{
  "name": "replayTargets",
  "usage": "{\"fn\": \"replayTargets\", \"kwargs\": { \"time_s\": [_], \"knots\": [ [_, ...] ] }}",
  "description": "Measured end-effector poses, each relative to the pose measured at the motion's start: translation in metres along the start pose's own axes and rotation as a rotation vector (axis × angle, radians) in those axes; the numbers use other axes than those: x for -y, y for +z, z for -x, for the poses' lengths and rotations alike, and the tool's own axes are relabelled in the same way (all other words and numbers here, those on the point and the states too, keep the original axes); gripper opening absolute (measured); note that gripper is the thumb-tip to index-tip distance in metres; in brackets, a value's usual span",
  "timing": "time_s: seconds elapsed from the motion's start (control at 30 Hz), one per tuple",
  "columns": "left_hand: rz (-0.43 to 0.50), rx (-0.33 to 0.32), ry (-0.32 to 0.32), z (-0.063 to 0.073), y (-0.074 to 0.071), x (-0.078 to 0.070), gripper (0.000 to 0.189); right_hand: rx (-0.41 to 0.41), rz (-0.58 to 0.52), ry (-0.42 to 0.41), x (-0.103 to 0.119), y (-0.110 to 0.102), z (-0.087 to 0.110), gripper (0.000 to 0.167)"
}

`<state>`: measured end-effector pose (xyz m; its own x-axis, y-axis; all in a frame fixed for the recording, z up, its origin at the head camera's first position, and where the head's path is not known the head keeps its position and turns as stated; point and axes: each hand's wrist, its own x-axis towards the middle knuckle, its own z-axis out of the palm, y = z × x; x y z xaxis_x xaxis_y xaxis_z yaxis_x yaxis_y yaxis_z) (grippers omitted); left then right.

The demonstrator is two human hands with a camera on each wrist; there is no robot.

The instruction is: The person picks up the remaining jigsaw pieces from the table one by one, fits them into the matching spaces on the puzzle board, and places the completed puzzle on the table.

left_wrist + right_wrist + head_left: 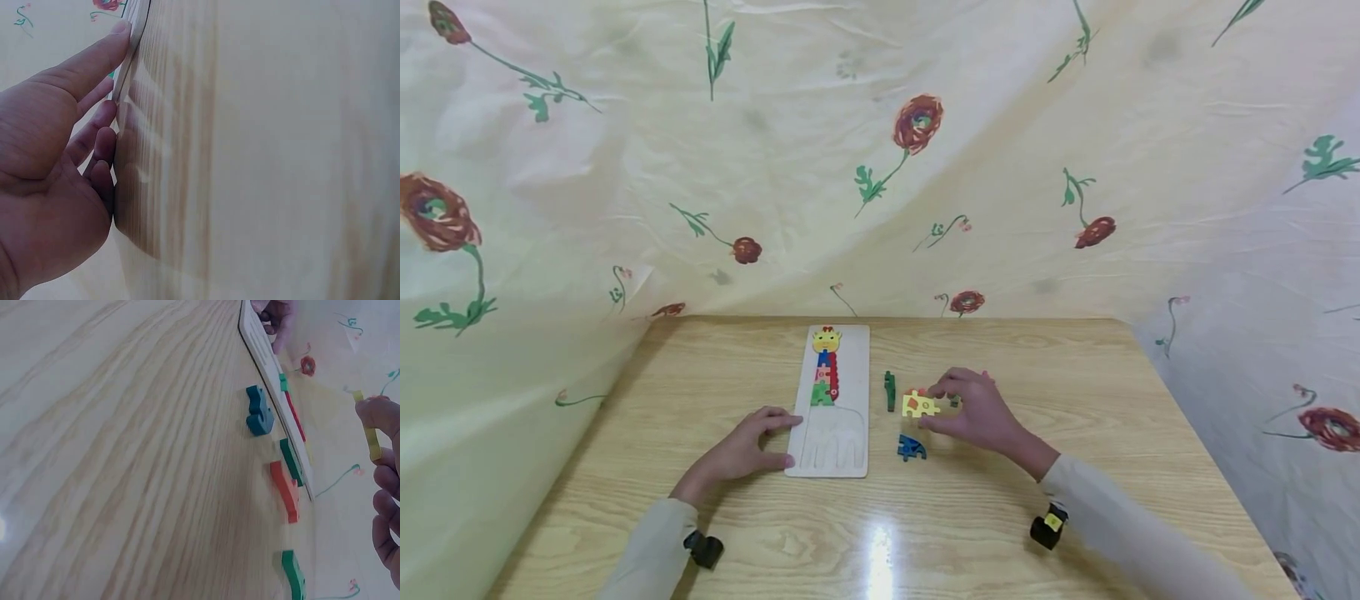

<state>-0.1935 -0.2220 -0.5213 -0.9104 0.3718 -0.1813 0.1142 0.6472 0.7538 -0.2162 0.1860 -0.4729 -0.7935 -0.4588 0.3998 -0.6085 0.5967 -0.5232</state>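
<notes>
A pale giraffe puzzle board [856, 367] lies flat on the table, with the yellow head and several neck pieces fitted and the body recess bare. My left hand [741, 446] rests at its left edge, thumb and a fingertip touching the lower part. Right of the board, my right hand [976, 414] pinches a yellow puzzle piece [919, 406] between thumb and fingers. That yellow piece [371, 439] shows edge-on in the right wrist view, raised over the table. Near it lie a blue piece [912, 448], a green piece [890, 392] and a red piece [286, 492].
Another green piece [294, 575] lies farther right, partly behind my right hand in the head view. A bit of pink [988, 377] shows past that hand. The wood-grain table [970, 533] meets a flowered cloth [805, 167] at the back and sides.
</notes>
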Motion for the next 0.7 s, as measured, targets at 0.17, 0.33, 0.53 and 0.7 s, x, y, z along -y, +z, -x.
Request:
{"fn": "replayTargets", "kwargs": {
  "time_s": [0.17,0.33,0.53,0.7],
  "knots": [
    [0.002,-0.003,-0.001,0.0,0.0,0.0,0.061,0.02,-0.012,0.046,0.008,0.006,-0.009,0.035],
    [0.001,-0.002,0.001,0.001,0.0,0.0,0.061,0.048,-0.025,0.057,0.01,0.015,-0.019,0.035],
    [-0.003,-0.001,0.012,0.0,0.0,0.001,0.061,0.067,-0.072,0.058,0.015,0.027,-0.032,0.034],
    [0.016,0.005,0.013,0.0,0.0,0.0,0.062,0.085,-0.069,0.077,0.019,0.037,-0.042,0.035]
  ]
}}
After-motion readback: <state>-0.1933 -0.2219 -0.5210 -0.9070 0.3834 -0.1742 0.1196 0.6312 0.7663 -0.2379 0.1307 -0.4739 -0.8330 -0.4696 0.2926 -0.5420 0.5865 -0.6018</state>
